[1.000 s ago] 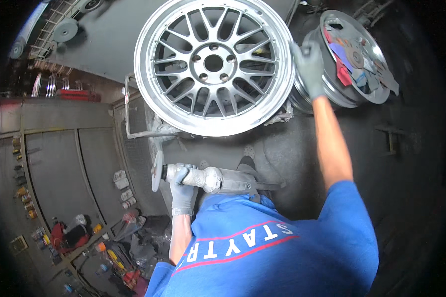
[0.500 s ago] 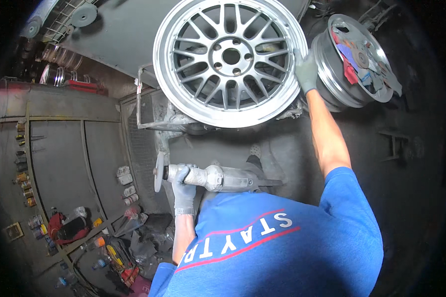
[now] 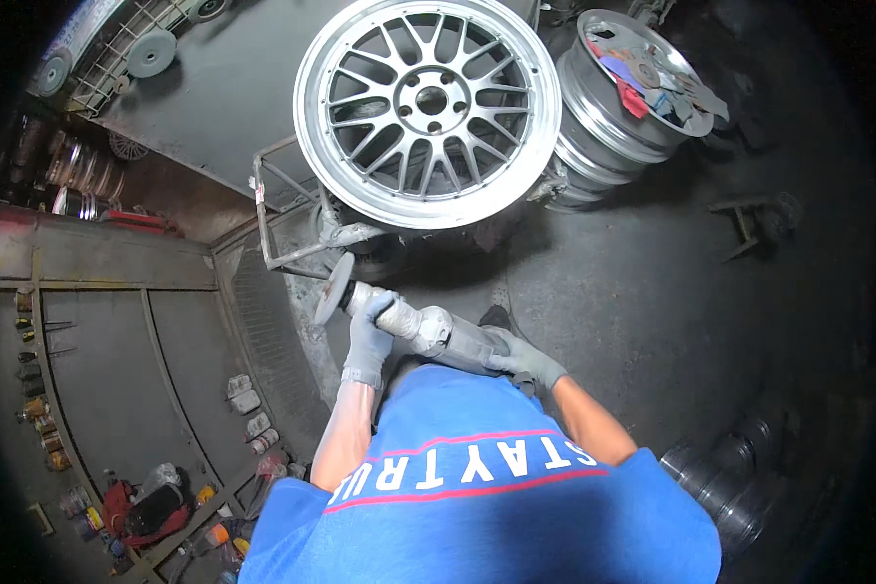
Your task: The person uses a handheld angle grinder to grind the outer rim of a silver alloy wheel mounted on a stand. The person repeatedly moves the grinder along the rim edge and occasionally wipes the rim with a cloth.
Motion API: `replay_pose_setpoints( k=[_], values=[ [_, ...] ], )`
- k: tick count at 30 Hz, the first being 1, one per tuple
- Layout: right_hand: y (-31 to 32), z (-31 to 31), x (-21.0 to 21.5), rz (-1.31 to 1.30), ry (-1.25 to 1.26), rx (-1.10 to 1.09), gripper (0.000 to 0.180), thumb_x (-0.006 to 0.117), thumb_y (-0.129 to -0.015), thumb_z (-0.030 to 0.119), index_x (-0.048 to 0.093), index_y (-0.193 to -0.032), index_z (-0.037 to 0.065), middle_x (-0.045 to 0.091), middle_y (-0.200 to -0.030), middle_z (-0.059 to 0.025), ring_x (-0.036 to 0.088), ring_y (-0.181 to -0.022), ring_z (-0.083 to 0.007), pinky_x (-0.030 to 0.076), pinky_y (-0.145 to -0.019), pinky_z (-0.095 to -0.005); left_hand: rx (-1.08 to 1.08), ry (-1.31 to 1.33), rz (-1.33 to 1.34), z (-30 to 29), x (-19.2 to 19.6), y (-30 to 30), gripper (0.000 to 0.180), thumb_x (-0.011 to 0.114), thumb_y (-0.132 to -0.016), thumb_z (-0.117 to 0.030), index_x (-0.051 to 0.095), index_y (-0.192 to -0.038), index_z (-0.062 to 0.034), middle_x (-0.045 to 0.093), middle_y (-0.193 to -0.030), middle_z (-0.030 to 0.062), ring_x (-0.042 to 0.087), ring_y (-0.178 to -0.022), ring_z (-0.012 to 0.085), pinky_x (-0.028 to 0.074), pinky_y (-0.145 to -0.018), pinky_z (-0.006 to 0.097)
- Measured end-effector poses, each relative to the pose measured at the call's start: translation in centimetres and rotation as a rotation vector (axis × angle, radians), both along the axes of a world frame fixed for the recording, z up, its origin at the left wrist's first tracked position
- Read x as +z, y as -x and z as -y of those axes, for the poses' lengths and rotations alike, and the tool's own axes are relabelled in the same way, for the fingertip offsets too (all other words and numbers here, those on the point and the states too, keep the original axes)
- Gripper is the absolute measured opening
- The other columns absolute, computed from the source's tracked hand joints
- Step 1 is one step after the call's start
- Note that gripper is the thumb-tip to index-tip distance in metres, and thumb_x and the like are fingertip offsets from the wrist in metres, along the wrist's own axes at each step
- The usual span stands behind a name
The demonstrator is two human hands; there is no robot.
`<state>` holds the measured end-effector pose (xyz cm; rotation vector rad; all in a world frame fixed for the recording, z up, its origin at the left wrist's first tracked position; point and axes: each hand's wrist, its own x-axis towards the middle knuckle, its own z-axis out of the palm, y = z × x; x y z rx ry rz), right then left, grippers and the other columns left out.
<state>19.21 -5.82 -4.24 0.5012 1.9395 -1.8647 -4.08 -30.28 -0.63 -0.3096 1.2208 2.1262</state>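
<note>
Across the front of my body lies a grey power polisher (image 3: 420, 327) wrapped in whitish covering, with a round grey disc (image 3: 335, 289) at its left end. My left hand (image 3: 368, 341), in a grey glove, is closed around the wrapped neck near the disc. Gloved as well, my right hand (image 3: 524, 358) grips the rear of the body. Beyond the tool, a silver multi-spoke wheel rim (image 3: 318, 167) lies face up on a metal frame (image 3: 266, 229). The disc is apart from the rim.
Right of the rim, stacked wheels (image 3: 603, 127) carry cloths and discs (image 3: 642, 78) on top. A small stand (image 3: 742, 229) is on the floor at right, with dark rims (image 3: 725, 477) lower down. Cans and bottles line the left wall (image 3: 107, 360); a rack (image 3: 131, 44) stands far left.
My right hand has left the wheel rim's edge and come down onto the polisher's rear. The polisher has tilted, its disc end now higher. The whole view has shifted somewhat.
</note>
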Motion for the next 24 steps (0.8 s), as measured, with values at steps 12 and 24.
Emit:
replay_pose_setpoints(
  k=[12, 24],
  values=[
    [-5.3, -6.7, 7.5, 0.139, 0.063, -0.205, 0.069, 0.066, -0.099, 0.050, 0.056, -0.142, -0.003, 0.062, -0.138, -0.0171, 0.057, -0.129, -0.0240, 0.044, -0.109, -0.0366, -0.038, -0.074, 0.310, -13.6, -0.1, -1.3, 0.011, 0.075, -0.091, -0.015, 0.065, -0.096, -0.0127, 0.067, -0.084, 0.0062, 0.068, -0.078, 0.0210, 0.057, -0.075, 0.037],
    [-10.8, -18.7, 7.3, 0.178, 0.136, -0.455, 0.060, 0.059, -0.105, 0.043, 0.053, -0.144, -0.003, 0.061, -0.134, -0.0118, 0.055, -0.125, -0.0190, 0.042, -0.108, -0.0331, -0.135, -0.036, 0.236, -30.1, 1.7, -5.7, 0.017, 0.079, -0.089, -0.016, 0.066, -0.100, -0.0122, 0.065, -0.091, 0.0025, 0.066, -0.084, 0.0168, 0.056, -0.079, 0.036]
  ],
)
